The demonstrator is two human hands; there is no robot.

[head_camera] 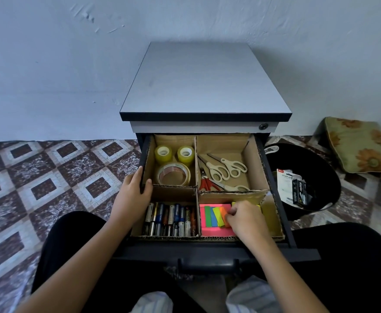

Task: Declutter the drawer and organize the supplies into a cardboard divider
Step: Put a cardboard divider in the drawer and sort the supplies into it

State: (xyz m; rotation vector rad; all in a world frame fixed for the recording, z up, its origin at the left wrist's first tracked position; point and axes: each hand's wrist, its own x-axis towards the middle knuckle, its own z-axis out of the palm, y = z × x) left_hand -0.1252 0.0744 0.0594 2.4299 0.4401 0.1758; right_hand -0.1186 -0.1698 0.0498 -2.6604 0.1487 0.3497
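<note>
From the head camera, an open drawer (pixel 207 253) fitted with a cardboard divider (pixel 255 168). Far left, three tape rolls (pixel 173 175); far right, scissors (pixel 221 170); near left, batteries (pixel 171 220) in a row. Left hand (pixel 135 192) curled over the drawer's left wall, gripping it. Right hand (pixel 246 219) low in the near-right compartment, pinching coloured sticky tabs (pixel 216 216) atop a pink pad (pixel 209 232).

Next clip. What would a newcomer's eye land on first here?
The open drawer stands centre frame, its cardboard divider sorted four ways: tape rolls far left, scissors far right, batteries near left, neon sticky notes near right. The right hand pinches the coloured flags on the notes, while the left hand grips the drawer's left wall. A black bin sits on the floor to the right.
</note>
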